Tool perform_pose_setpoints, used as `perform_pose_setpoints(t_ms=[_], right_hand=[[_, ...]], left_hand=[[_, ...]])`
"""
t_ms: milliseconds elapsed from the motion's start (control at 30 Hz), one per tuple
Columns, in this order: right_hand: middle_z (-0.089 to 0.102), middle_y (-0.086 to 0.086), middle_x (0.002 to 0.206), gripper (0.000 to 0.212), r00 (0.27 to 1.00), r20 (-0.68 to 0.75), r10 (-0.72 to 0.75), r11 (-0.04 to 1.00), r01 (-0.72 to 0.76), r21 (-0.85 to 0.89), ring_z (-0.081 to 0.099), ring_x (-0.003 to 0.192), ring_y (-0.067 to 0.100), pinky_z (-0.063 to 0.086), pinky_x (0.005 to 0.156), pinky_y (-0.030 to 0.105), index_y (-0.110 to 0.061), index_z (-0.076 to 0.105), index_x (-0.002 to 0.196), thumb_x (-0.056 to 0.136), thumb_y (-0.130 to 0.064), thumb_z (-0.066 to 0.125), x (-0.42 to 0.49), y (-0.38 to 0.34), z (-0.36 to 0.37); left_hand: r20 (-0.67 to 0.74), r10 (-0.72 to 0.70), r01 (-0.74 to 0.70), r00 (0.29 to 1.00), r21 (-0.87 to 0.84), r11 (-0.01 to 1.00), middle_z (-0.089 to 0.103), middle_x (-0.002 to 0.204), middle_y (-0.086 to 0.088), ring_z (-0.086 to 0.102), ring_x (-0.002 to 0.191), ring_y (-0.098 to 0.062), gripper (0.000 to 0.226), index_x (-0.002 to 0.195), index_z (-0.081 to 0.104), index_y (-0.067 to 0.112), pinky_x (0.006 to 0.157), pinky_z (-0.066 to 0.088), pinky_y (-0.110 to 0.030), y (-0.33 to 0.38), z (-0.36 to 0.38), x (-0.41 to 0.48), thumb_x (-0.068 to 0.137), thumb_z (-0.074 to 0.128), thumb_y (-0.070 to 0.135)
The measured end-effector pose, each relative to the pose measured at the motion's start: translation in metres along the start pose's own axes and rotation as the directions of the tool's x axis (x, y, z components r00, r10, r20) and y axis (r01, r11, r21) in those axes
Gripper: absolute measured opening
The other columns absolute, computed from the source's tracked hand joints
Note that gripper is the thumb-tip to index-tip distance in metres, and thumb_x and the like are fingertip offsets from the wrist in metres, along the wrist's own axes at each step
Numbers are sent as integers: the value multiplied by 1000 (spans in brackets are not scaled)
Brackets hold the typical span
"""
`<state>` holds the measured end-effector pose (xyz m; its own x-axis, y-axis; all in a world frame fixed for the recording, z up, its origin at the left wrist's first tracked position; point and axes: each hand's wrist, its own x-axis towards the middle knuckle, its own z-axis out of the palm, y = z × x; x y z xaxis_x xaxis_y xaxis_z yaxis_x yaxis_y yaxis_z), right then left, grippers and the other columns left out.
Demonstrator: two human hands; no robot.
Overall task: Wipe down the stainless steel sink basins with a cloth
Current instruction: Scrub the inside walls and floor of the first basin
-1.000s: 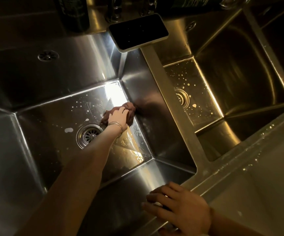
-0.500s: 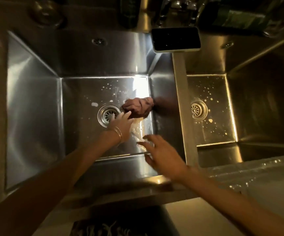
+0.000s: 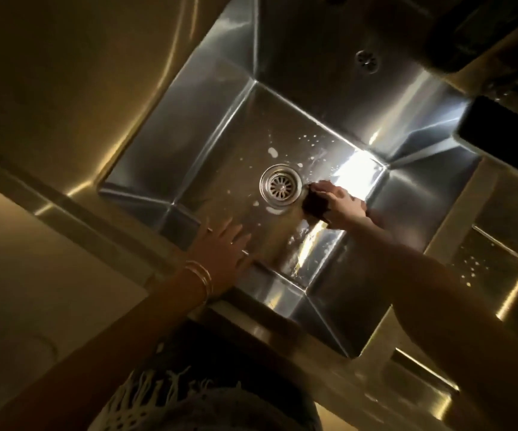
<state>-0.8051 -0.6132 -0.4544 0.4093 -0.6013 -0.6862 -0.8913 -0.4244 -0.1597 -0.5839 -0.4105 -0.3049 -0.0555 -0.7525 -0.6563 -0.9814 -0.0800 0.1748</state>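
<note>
The left sink basin (image 3: 208,98) fills the middle of the head view, tilted, with a round drain (image 3: 280,185) in its floor. White droplets and a larger white blob (image 3: 272,151) dot the floor around the drain. My right hand (image 3: 344,205) reaches down into the basin and grips a dark bunched cloth (image 3: 313,208), pressing it on the floor just right of the drain. My left hand (image 3: 223,248), with thin bangles at the wrist, hovers flat with spread fingers over the basin's near rim and holds nothing.
The second basin (image 3: 494,259) shows at the right, its floor speckled white. A dark flat phone-like object (image 3: 506,132) lies on the divider at the upper right. An overflow hole (image 3: 366,60) sits in the back wall. Fringed fabric (image 3: 164,396) hangs at the bottom.
My left hand let go of the cloth and drew back to the near rim. My right hand left the counter edge, reached in and took the cloth beside the drain. The view has tilted.
</note>
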Motion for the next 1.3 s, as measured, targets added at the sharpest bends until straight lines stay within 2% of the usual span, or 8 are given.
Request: perform_pose_setpoints(t_ms=[167, 300, 633, 767, 867, 1033, 1133, 1300], right_hand=[[22, 10, 146, 62, 987, 93, 133, 991, -131, -23, 28, 128, 46, 34, 105, 49, -51, 20, 142, 90, -49, 54, 27, 13, 15], [23, 9, 145, 55, 977, 53, 209, 978, -209, -1, 23, 131, 46, 27, 107, 62, -45, 25, 140, 92, -47, 51, 30, -1, 30], [22, 14, 147, 56, 991, 102, -84, 996, 82, 21, 28, 129, 48, 42, 97, 57, -38, 29, 141, 92, -34, 57, -31, -95, 113], [48, 20, 127, 53, 998, -51, 37, 999, -36, 9, 53, 107, 37, 47, 90, 40, -22, 43, 128, 87, -54, 53, -12, -57, 90], [37, 21, 136, 56, 964, 69, 258, 957, -265, 120, 44, 118, 43, 42, 99, 53, -26, 31, 139, 91, -40, 55, -17, -30, 82], [19, 26, 144, 81, 967, 217, 136, 990, -141, 8, 42, 119, 49, 43, 99, 55, -24, 14, 147, 85, -15, 65, -43, -66, 106], [27, 23, 142, 65, 974, 213, -82, 987, 50, 153, 42, 123, 47, 42, 101, 52, -19, 24, 146, 90, -15, 57, -41, -97, 114], [28, 9, 149, 48, 997, 65, 46, 966, -61, 252, 32, 132, 36, 32, 105, 50, -33, 32, 144, 97, -36, 41, -19, -68, 90]], left_hand=[[-74, -21, 17, 997, -60, 998, 36, 150, -3, 17, 144, -19, 65, 140, 40, 23, 117, 3, -50, -8, -3, -6, 89, 11, 51], [-220, 25, -45, 975, -85, 995, 65, 120, -10, 50, 125, -30, 56, 113, 68, 14, 106, 32, -54, -11, -3, -3, 87, 28, 44], [-197, -25, -11, 980, -181, 983, 46, 143, 2, 24, 141, -17, 64, 134, 49, 24, 116, 19, -39, -11, 8, 2, 85, 19, 51], [-202, 24, -52, 979, -133, 990, 45, 144, 1, 24, 141, -17, 76, 134, 50, 23, 116, 11, -40, -15, 6, -3, 82, 4, 54], [-275, 57, -83, 960, -83, 993, 65, 120, -8, 50, 125, -26, 71, 111, 68, 12, 111, 24, -50, -29, -4, -7, 83, 14, 49], [-313, -141, 96, 939, -154, 983, 71, 101, -11, 61, 107, -29, 65, 95, 73, 10, 105, 35, -46, -64, -8, -20, 82, 23, 49], [-256, -154, 113, 954, -166, 980, 70, 100, -4, 59, 103, -23, 60, 95, 71, 18, 102, 37, -39, -66, -8, -17, 82, 22, 49], [-272, -163, 104, 948, -220, 970, 68, 100, -3, 58, 99, -22, 53, 100, 70, 19, 93, 42, -40, -69, -4, -13, 80, 29, 47]])
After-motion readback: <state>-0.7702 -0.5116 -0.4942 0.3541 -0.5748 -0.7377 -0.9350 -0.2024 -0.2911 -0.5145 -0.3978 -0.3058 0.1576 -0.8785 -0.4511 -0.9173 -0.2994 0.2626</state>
